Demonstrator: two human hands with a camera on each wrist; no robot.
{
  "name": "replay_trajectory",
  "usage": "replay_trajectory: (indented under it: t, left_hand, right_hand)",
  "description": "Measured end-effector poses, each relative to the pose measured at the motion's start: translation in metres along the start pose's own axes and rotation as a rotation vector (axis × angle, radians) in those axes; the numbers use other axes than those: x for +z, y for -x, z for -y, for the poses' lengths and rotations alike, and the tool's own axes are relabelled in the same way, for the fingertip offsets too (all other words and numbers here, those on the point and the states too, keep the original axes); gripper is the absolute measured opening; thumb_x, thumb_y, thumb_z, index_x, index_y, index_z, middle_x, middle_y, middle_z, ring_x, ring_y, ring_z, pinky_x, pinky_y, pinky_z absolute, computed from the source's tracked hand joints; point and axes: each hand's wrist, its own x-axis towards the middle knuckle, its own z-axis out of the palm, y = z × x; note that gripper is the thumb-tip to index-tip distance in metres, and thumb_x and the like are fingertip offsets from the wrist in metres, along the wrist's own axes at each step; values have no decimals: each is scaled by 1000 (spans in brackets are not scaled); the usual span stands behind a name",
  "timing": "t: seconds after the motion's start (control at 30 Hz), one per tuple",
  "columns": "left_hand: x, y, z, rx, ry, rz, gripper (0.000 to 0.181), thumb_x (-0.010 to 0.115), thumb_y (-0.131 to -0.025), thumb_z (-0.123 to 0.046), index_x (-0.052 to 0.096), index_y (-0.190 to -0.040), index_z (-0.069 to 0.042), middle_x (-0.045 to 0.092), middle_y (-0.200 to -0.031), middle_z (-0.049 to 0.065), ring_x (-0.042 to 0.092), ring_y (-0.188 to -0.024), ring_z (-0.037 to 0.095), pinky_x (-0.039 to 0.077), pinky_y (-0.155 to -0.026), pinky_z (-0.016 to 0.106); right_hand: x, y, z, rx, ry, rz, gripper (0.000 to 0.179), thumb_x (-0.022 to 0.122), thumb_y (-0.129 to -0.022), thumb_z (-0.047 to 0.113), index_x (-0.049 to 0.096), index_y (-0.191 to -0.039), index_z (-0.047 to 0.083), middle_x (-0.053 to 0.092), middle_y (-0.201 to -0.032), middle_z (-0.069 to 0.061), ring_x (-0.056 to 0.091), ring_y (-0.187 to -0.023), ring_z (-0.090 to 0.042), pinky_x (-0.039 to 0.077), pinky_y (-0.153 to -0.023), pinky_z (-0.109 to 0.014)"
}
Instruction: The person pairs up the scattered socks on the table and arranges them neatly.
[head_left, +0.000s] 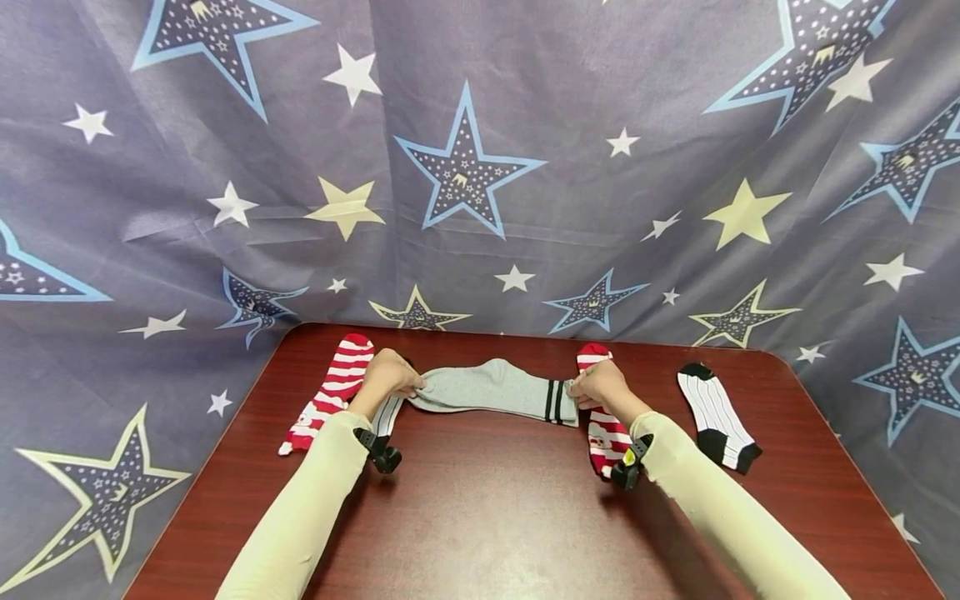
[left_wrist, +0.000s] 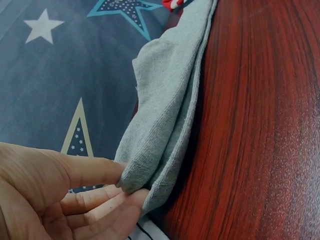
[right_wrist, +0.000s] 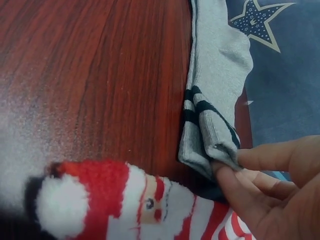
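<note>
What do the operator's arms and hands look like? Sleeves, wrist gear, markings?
Left hand and right hand: bare, no gloves. Left sleeve and right sleeve: long, plain, pale cream. Each wrist wears a black strap with a small black device: left device, right device. A yellow mark shows at the right wrist. No cables visible.

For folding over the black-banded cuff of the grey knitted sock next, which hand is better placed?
Probably the right hand: it pinches the cuff, whereas the left hand holds the grey sock at its opposite, toe end.
</note>
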Motion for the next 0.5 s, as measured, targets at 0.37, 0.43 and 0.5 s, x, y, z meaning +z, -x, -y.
replay_trajectory:
  t: [0.37, 0.43, 0.5]
  left_hand:
    - [0, 4, -6, 12, -291, -86, 12, 86, -71, -18, 78, -68, -9, 67, -51, -2, 65, -51, 7, 43, -47, 19]
    - [0, 6, -6, 31, -343, -109, 14, 86, -70, -20, 77, -65, -11, 67, -52, -2, 63, -53, 9, 42, -49, 21]
    - [1, 6, -6, 34, -378, -129, 16, 86, -70, -22, 76, -64, -11, 68, -53, -2, 62, -57, 12, 42, -52, 23]
  right_hand:
    - [3, 1, 3, -52, 166, -9, 9, 74, -83, 0, 75, -87, -8, 71, -65, -8, 65, -53, -11, 63, -60, -33]
    - [4, 1, 3, -59, 211, -18, 9, 75, -82, 1, 76, -85, -7, 71, -63, -9, 64, -52, -11, 63, -59, -32]
    - [4, 2, 4, -59, 260, -28, 8, 76, -81, 2, 76, -84, -5, 71, -63, -10, 65, -51, -11, 62, -58, -31]
